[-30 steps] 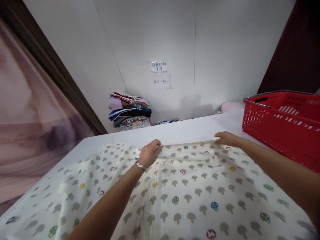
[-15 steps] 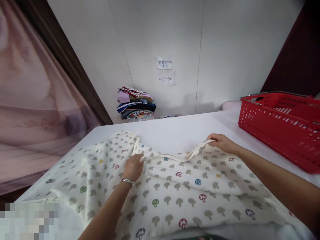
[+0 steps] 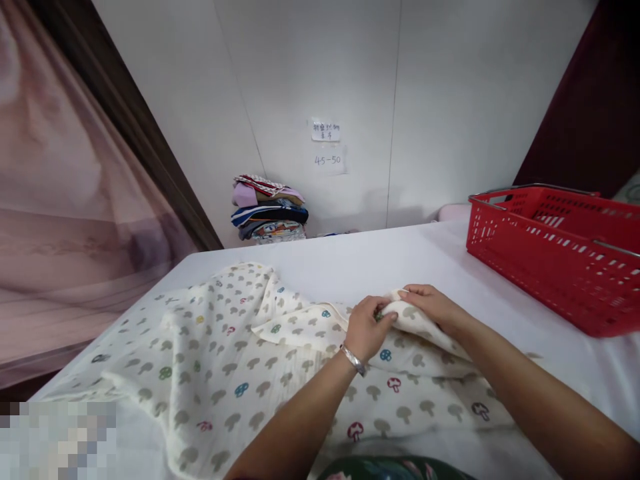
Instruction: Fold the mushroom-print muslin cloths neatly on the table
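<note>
A cream cloth printed with small mushrooms (image 3: 220,353) lies rumpled across a white table (image 3: 360,260). My left hand (image 3: 367,328), with a silver bracelet at the wrist, is closed and pinches the cloth's far edge. My right hand (image 3: 431,307) is closed on the same edge right beside it, so the two hands meet over a bunched corner. The cloth is folded over itself under my forearms, and its left part spreads loose toward the table's left edge.
A red plastic basket (image 3: 545,247) with metal handles stands at the right. A stack of folded clothes (image 3: 269,212) sits against the white wall at the back, under two paper labels (image 3: 326,145). A pink curtain (image 3: 65,220) hangs at the left.
My left hand has moved right along the cloth's far edge to meet my right hand. My right hand has pulled back a little. The cloth has bunched up between them.
</note>
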Demonstrator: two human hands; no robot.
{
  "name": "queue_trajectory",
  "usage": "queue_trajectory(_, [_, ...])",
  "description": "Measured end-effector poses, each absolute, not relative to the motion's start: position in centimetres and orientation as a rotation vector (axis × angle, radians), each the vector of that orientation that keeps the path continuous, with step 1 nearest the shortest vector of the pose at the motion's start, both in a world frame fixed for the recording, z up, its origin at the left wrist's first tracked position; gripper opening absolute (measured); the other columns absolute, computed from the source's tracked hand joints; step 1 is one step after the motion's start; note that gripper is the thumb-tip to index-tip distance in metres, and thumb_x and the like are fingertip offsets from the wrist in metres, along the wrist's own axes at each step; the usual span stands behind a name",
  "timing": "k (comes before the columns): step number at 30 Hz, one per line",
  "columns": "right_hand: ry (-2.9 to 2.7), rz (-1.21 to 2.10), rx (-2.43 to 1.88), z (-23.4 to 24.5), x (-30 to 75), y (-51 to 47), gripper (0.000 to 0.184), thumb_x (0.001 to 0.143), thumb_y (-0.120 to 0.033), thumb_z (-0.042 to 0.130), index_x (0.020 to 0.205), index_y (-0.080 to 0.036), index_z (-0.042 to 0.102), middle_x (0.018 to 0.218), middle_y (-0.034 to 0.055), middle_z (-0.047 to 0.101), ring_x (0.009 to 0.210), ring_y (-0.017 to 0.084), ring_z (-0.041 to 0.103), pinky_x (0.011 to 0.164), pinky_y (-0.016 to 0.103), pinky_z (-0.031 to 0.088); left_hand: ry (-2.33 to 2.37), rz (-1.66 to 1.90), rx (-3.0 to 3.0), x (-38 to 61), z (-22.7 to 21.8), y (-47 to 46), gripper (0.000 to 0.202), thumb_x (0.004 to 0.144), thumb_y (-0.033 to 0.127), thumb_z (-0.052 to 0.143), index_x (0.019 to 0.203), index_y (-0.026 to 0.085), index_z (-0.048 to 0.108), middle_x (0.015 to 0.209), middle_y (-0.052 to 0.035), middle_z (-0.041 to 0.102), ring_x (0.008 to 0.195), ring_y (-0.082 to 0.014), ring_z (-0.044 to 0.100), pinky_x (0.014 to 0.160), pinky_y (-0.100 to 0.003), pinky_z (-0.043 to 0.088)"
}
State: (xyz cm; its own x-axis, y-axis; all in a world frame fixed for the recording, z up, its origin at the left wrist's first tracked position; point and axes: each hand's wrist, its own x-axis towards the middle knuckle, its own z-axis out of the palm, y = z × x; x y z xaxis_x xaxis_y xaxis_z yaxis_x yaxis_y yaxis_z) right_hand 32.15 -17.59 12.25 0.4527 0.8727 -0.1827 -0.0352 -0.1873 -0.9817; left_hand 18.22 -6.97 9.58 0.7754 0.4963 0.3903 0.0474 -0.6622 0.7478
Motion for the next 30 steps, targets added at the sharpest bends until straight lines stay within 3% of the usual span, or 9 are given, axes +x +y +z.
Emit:
queue_trajectory(3, [-0.668,1.057,-1.465,10.5,32.1,-18.0,0.035,0.068,-0.052,0.064,0.073,-0.018,0.056,0.058,-0.0036,0.054,0.051,0.011,0.045,0.049,0.023,0.034,0.442,0.667,2.175,18.1,9.0,-7.2,0.006,0.072,0.023,0.062,0.077,0.021,0.059,0.077,0.0008,0.057,0.072,-0.0133,0.052,0.071,-0.027,0.041])
queue_trajectory(6, [-0.668,1.056,-1.425,9.2,32.0,-18.2,0.034,0.07,-0.052,0.062,0.073,-0.018,0.057,0.057,-0.0046,0.051,0.05,0.01,0.043,0.049,0.023,0.033,0.448,0.623,2.189,17.3,9.3,-7.6,0.008,0.069,0.017,0.059,0.068,0.02,0.052,0.076,0.0013,0.055,0.073,-0.013,0.052,0.069,-0.026,0.04])
queue_trajectory(14, [-0.79,0.831,-1.514,8.3,31.8,-18.7,0.03,0.075,-0.048,0.059,0.075,-0.018,0.062,0.062,-0.0029,0.053,0.056,0.011,0.044,0.052,0.024,0.034,0.492,0.464,2.272,15.0,11.3,-8.8,0.023,0.062,0.007,0.055,0.079,0.021,0.051,0.076,0.001,0.057,0.077,-0.0162,0.051,0.072,-0.029,0.04])
queue_trajectory(18, [-0.727,0.9,-1.493,8.6,30.9,-19.1,0.031,0.074,-0.048,0.06,0.075,-0.018,0.063,0.06,-0.0025,0.054,0.052,0.01,0.042,0.049,0.024,0.032,0.274,0.381,1.814,14.9,11.7,-9.1,0.028,0.068,0.013,0.059,0.095,0.021,0.053,0.09,-0.0006,0.058,0.079,-0.0126,0.053,0.069,-0.025,0.043])
queue_trajectory(21, [-0.694,0.925,-1.469,9.1,30.5,-19.3,0.029,0.072,-0.047,0.062,0.077,-0.019,0.065,0.059,-0.0027,0.056,0.051,0.011,0.044,0.049,0.024,0.033,0.198,0.328,1.526,15.1,12.0,-9.1,0.03,0.069,0.018,0.064,0.097,0.018,0.054,0.088,-0.002,0.058,0.074,-0.0112,0.054,0.063,-0.023,0.043])
queue_trajectory(27, [-0.726,0.996,-1.457,9.9,30.0,-20.2,0.033,0.072,-0.046,0.064,0.09,-0.018,0.068,0.071,-0.0007,0.064,0.059,0.013,0.052,0.056,0.024,0.039,0.343,0.778,1.684,16.4,10.7,-9.4,0.016,0.073,0.016,0.06,0.088,0.019,0.061,0.085,-0.0013,0.062,0.082,-0.0138,0.056,0.076,-0.027,0.044])
queue_trajectory(30, [-0.734,1.028,-1.44,9.9,29.9,-20.8,0.033,0.074,-0.044,0.062,0.094,-0.019,0.068,0.071,-0.0011,0.064,0.058,0.011,0.051,0.055,0.023,0.038,0.408,0.848,1.67,17.1,9.6,-9.7,0.015,0.073,0.015,0.058,0.087,0.019,0.062,0.086,-0.0013,0.061,0.082,-0.0143,0.056,0.075,-0.027,0.044])
